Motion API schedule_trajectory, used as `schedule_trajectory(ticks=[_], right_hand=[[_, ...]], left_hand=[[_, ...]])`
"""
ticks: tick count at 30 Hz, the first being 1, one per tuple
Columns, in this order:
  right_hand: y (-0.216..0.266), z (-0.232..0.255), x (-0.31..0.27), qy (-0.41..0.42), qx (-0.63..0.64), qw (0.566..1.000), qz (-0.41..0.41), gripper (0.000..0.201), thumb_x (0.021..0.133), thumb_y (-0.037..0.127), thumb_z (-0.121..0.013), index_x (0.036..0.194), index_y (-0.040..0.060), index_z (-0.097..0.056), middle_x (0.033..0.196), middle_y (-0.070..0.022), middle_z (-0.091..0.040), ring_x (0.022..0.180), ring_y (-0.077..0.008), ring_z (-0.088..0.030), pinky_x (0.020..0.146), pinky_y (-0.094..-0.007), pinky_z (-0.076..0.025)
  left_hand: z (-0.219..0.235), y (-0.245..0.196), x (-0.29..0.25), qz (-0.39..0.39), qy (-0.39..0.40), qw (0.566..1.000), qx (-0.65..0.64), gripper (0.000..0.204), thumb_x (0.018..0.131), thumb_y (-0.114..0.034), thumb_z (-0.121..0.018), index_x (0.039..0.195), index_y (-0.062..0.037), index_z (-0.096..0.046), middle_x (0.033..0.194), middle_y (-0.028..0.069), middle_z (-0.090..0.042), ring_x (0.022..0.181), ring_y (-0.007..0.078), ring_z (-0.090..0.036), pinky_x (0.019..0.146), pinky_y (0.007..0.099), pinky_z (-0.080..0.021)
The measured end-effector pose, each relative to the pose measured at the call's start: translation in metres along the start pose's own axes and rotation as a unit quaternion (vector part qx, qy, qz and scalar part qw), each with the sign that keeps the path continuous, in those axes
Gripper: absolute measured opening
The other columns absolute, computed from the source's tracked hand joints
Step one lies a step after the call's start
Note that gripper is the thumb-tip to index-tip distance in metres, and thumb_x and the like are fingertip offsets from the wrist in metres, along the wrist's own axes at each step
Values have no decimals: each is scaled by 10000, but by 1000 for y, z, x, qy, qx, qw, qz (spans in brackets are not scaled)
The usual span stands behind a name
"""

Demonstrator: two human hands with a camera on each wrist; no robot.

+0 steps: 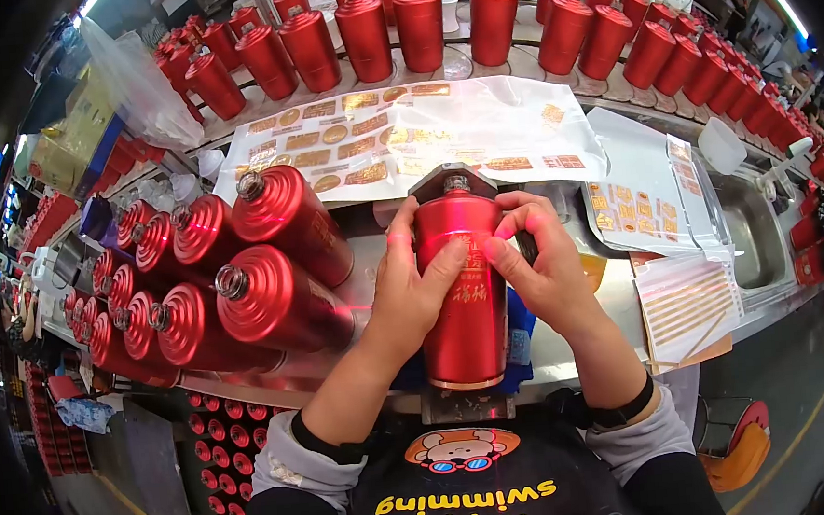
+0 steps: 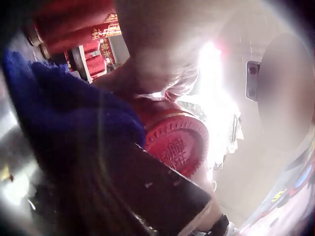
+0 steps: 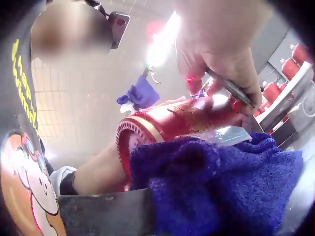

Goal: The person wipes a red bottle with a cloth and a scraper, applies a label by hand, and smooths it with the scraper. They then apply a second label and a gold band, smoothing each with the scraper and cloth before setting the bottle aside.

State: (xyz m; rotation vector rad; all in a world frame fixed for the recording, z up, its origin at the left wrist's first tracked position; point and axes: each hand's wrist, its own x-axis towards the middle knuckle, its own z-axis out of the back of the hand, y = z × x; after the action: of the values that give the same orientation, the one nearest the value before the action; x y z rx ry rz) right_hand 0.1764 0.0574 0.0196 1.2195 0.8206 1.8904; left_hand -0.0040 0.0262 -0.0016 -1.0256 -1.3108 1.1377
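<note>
A red bottle (image 1: 465, 321) with gold characters on its front lies between my hands, its clear glass top toward the far side. My left hand (image 1: 413, 291) grips its left side, thumb across the front. On the other side my right hand (image 1: 553, 271) presses its thumb near the gold characters, fingers bent. A slim dark metal tool (image 3: 235, 91) is tucked in the right hand's fingers. Under the bottle is a blue cloth (image 3: 211, 182) on a dark block (image 2: 167, 191). The left wrist view shows the bottle's embossed red base (image 2: 179, 147).
Several red bottles (image 1: 285, 306) stand close on the left. Sheets of gold stickers (image 1: 326, 148) lie beyond the hands, with more sheets (image 1: 636, 211) at right beside a metal sink (image 1: 753, 231). A curved line of red bottles (image 1: 418, 29) runs across the back.
</note>
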Motion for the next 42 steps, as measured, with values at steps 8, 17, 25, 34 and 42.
schedule_trajectory(ticks=[8, 17, 25, 34, 42], right_hand=[[2, -1, 1, 6, -23, 1000, 1, 305, 822, 205, -755, 934, 43, -521, 1193, -212, -528, 1150, -347, -508, 970, -407, -414], [-2, -4, 6, 0, -11, 1000, -18, 290, 829, 210, -745, 903, 46, -517, 1172, -200, -536, 1112, -329, -522, 944, -392, -424], [4, -5, 6, 2, -26, 1000, -7, 299, 823, 205, -753, 897, 51, -508, 1176, -192, -538, 1098, -327, -529, 942, -387, -428], [3, -2, 3, 9, -5, 1000, -20, 309, 829, 217, -757, 916, 54, -509, 1189, -195, -535, 1105, -320, -526, 930, -381, -431], [3, -5, 3, 3, -12, 1000, -16, 308, 822, 205, -761, 928, 63, -509, 1195, -191, -533, 1112, -322, -522, 923, -386, -432]], left_hand=[[4, -7, -8, -6, 39, 999, -27, 806, 948, -282, -648, 1500, 65, -173, 1376, 194, -461, 1252, 218, -486, 1045, 341, -406], [3, -6, 0, 42, 18, 994, -96, 810, 952, -359, -640, 1480, 88, -219, 1331, 216, -520, 1229, 237, -522, 1015, 333, -430], [0, 0, -7, -2, 24, 996, -91, 832, 946, -309, -660, 1488, 95, -176, 1382, 216, -473, 1243, 241, -513, 1023, 343, -433], [0, 2, -9, -5, 18, 995, -94, 812, 960, -340, -638, 1481, 98, -195, 1373, 220, -480, 1226, 236, -518, 1017, 333, -430], [-2, -5, 1, 41, 13, 992, -123, 763, 983, -351, -594, 1471, 103, -223, 1315, 207, -534, 1174, 208, -545, 986, 317, -443]])
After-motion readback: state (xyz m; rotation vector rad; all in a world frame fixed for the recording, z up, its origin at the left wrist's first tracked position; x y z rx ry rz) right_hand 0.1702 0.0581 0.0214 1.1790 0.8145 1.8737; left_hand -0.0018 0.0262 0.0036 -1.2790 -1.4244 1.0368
